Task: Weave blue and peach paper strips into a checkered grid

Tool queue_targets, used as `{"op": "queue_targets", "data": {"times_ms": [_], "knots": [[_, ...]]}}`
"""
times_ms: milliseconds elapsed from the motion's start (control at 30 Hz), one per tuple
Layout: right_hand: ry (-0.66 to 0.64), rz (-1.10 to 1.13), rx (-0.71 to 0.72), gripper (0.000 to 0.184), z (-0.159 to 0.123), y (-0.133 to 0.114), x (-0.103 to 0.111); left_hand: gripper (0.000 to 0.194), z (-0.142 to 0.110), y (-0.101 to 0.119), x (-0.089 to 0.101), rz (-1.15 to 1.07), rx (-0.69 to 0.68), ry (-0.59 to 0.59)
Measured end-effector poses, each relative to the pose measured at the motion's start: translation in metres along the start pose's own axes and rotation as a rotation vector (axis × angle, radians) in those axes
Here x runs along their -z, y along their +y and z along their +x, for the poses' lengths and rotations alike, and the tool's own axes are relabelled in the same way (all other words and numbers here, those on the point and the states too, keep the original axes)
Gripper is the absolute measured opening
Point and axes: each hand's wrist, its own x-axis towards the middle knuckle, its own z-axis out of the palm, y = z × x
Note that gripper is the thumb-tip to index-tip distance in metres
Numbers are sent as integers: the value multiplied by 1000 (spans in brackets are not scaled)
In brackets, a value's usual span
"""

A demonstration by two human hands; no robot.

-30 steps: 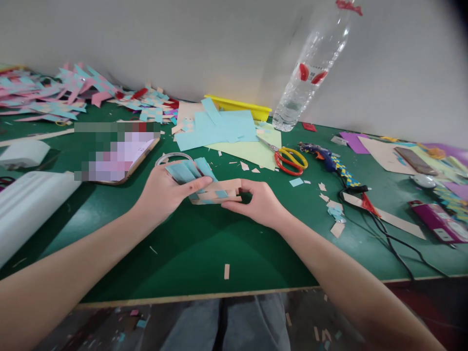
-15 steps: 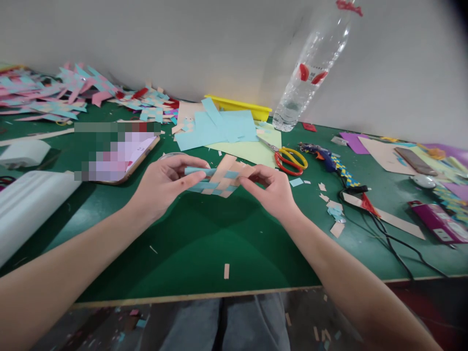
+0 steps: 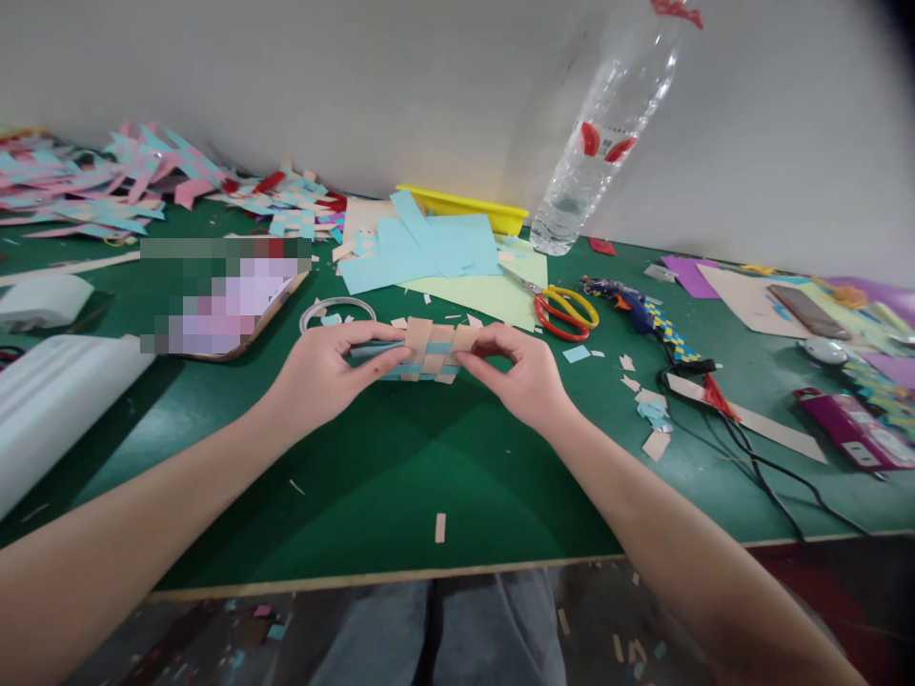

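Between my two hands is a small piece of woven paper strips (image 3: pixel 433 360), blue crossed with peach in a checker pattern. My left hand (image 3: pixel 333 370) grips its left end, thumb in front and fingers behind, where blue strips stick out towards the palm. On the right end, my right hand (image 3: pixel 518 370) pinches the weave between thumb and fingers. The piece is held above the green table (image 3: pixel 372 486), its long side running left to right. Just behind my left hand lies a roll of clear tape (image 3: pixel 304 314), partly covered by the hand.
Scissors (image 3: pixel 568 314), blue paper sheets (image 3: pixel 457 243) and a yellow tray (image 3: pixel 472 207) lie behind my hands. A plastic bottle (image 3: pixel 600 143) leans at the wall. Left are a phone (image 3: pixel 278 310) and paper strips (image 3: pixel 157 167); right, a glue gun (image 3: pixel 636 310) and black cable (image 3: pixel 762 467).
The woven piece has turned from a slant to lie straighter, its peach strips now more upright. My left hand has shifted down slightly, uncovering more of the tape roll.
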Motion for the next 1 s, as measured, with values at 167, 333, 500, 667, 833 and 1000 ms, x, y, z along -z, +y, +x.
{"op": "queue_targets", "data": {"times_ms": [167, 333, 500, 667, 833, 1000], "knots": [[4, -60, 74, 28, -1, 4, -2, 30, -1, -5, -1, 62, -25, -10], [98, -139, 161, 26, -2, 0, -1, 28, 0, -8, 0, 82, -34, 1], [159, -153, 184, 13, -3, -4, 0, 29, 1, -9, 0, 99, -27, -13], [147, -189, 178, 11, -3, -1, -1, 30, 2, -7, 1, 95, -25, -13], [118, -217, 151, 11, -2, 0, -2, 29, 1, -3, 2, 96, -21, -22], [99, -240, 118, 10, -1, 0, -2, 30, 0, -1, 3, 122, -21, -29]]}}
